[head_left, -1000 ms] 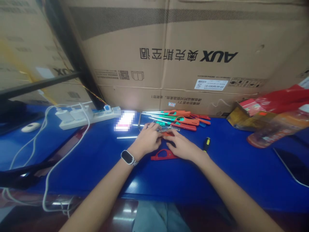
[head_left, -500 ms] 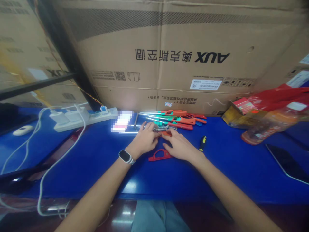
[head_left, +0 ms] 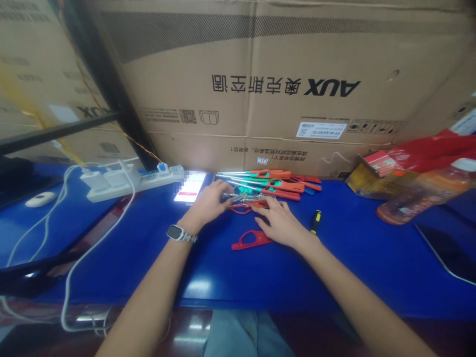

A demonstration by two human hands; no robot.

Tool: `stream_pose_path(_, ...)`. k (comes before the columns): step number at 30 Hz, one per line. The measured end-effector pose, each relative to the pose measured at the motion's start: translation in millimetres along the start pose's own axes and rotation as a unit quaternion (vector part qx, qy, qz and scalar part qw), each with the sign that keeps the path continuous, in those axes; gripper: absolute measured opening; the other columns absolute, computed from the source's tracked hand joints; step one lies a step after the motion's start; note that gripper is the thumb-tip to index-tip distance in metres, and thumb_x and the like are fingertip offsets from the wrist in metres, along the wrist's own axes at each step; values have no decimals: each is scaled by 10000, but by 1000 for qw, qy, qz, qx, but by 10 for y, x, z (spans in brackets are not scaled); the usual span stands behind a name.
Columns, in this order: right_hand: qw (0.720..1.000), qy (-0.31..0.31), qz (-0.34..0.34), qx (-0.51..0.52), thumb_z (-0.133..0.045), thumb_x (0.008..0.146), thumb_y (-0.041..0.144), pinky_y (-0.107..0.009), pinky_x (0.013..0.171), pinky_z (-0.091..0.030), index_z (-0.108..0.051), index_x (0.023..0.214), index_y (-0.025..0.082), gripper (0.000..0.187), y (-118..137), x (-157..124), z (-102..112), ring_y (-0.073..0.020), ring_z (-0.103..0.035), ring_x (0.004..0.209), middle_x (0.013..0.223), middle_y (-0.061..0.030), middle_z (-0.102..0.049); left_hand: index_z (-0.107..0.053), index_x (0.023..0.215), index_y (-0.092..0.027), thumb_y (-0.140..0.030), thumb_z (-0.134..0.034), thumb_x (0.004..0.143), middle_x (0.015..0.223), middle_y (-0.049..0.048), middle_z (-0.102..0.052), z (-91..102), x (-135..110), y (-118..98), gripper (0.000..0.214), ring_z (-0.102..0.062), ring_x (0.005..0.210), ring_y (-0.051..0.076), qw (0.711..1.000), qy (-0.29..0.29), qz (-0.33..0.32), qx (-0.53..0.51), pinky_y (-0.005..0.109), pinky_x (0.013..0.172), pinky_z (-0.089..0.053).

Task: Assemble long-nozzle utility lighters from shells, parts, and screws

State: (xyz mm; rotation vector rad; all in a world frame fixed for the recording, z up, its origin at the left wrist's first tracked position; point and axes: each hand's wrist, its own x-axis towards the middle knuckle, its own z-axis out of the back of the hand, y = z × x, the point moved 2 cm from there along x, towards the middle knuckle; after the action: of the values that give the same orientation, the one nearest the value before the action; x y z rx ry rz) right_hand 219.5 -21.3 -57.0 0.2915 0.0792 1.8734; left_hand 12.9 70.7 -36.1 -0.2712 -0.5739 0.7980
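My left hand [head_left: 210, 204] is by the left end of the lighter parts, fingers curled inward; what sits between the fingertips is too small to make out. My right hand [head_left: 282, 220] holds the right part of an orange-red lighter casing [head_left: 257, 204] against the table, its fingertips on it. Small metal parts [head_left: 243, 197] lie just behind that casing. Closer to me, below the right hand, rests a separate red casing half [head_left: 250, 240] with a trigger opening. Several long-reach lighters [head_left: 284, 185], orange, red and green with metal tubes, are heaped behind the hands.
A black and yellow screwdriver [head_left: 316, 221] lies right of my right hand. A lit phone [head_left: 190, 187] and a white power strip [head_left: 111, 191] are to the left. Rightward stand a drink bottle [head_left: 424, 198], a small box [head_left: 366, 181] and a dark phone [head_left: 444, 250]. A large carton [head_left: 275, 54] walls the back.
My left hand has moved left, away from the right hand, uncovering more of the orange-red casing. The right hand stays about where it was. The view has shifted slightly.
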Motion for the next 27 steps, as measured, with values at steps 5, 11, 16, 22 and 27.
stream_pose_path(5,999,-33,14,5,-477,971,325,-503,1058,-347,-614,1331,246,394,-37,1,-3,-306,-448,1302,1384,-146,-490,-616,981,-172,-145,-580,848,940,51,-613,60,10,111,140,-594,825,194,999,-34,30,12,336,757,-477)
stream_pose_path(11,996,-84,-5,41,-439,985,263,-356,912,-447,-692,1165,188,320,-99,299,114,-226,-607,1026,1103,-114,-636,-638,929,-178,-147,-542,874,916,58,-639,-6,32,121,116,-599,847,219,998,-45,26,24,346,761,-478)
stream_pose_path(16,994,34,-99,17,-507,942,306,-299,813,-469,-724,1007,205,248,-99,955,154,-225,-656,982,1047,-88,-717,-648,920,-183,-150,-527,884,938,66,-649,-75,34,105,131,-597,862,226,999,-35,16,23,361,786,-479)
stream_pose_path(22,982,78,-172,3,-726,741,249,-339,797,-506,-711,1081,106,369,20,1448,31,-318,-674,1036,1104,-209,-711,-652,924,-189,-170,-537,894,925,63,-647,-114,33,108,120,-590,867,228,999,-44,-1,16,357,769,-479)
stream_pose_path(27,977,70,-200,26,-758,698,220,-352,819,-504,-697,1114,93,439,79,1473,43,-320,-656,1072,1144,-227,-689,-654,916,-180,-173,-551,900,907,54,-640,-71,41,71,105,-584,849,218,998,-67,-12,10,359,772,-475)
